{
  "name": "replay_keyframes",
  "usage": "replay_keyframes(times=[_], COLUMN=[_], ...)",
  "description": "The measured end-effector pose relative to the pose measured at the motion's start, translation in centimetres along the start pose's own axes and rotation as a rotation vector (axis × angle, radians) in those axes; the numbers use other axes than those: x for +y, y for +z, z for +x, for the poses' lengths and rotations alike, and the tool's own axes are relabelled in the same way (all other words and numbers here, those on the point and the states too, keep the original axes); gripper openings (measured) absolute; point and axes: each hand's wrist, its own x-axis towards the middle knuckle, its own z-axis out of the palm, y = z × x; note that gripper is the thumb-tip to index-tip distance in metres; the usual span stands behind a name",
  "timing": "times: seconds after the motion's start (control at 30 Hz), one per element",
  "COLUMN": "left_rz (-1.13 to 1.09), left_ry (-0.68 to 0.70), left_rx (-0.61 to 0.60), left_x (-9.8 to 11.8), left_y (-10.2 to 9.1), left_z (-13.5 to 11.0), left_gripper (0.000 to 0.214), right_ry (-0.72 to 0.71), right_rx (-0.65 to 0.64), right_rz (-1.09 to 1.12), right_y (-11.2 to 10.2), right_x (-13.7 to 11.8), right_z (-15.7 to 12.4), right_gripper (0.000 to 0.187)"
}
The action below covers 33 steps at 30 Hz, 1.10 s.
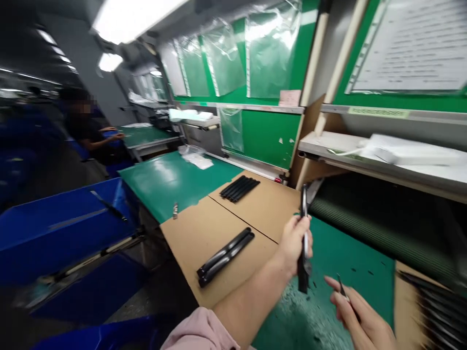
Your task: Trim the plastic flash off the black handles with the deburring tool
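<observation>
My left hand [294, 238] is closed around a long black plastic strip [303, 267], held nearly upright above the green mat [339, 243]. To its right, my right hand [365, 316] pinches a small, thin, dark tool with a pointed tip [341, 284]; it looks like a trimming knife, though most of it is hidden by the fingers. Tool and strip are apart. Small black scraps [310, 318] litter the mat beneath both hands. Left of my forearm, two similar black strips [226, 257] lie side by side on cardboard [182, 238].
Several shorter-looking black strips [240, 188] lie on the farther cardboard. More dark strips [443, 316] are at the right edge. A ribbed conveyor belt [379, 228] runs under a white shelf [394, 160]. Blue bins [65, 223] stand at left; a person [95, 131] sits beyond.
</observation>
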Motion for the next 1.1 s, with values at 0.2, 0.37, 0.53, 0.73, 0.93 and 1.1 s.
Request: replay_keyframes(times=[0.2, 0.37, 0.53, 0.73, 0.93, 1.1], left_rz=[0.080, 0.108, 0.091, 0.044, 0.013, 0.022], left_ry=[-0.035, -0.074, -0.092, -0.086, -0.075, -0.070], left_rx=[-0.112, -0.164, -0.185, -0.104, -0.070, -0.069], left_x=[-0.6, -1.4, -1.4, -1.0, -0.8, -0.7], left_y=[0.8, 1.3, 1.6, 2.0, 2.3, 2.4], left_z=[0.1, -0.5, -0.7, -0.9, -1.0, -1.1], left_gripper=[0.044, 0.041, 0.037, 0.035, 0.032, 0.034], right_ry=[-0.349, -0.428, -0.492, -0.527, -0.484, -0.585], right_rx=[0.028, 0.038, 0.040, 0.141, 0.179, 0.180], right_rz=[-0.284, -0.569, -0.626, -0.597, -0.603, -0.573], right_y=[0.0, 0.2, -0.1, 0.4, 0.6, 0.7], right_x=[-3.6, -4.9, -4.8, -4.7, -4.7, -4.7], right_z=[-0.3, 0.3, 0.8, 0.4, 0.3, 0.1], right_gripper=[0.035, 0.052, 0.057, 0.058, 0.061, 0.058])
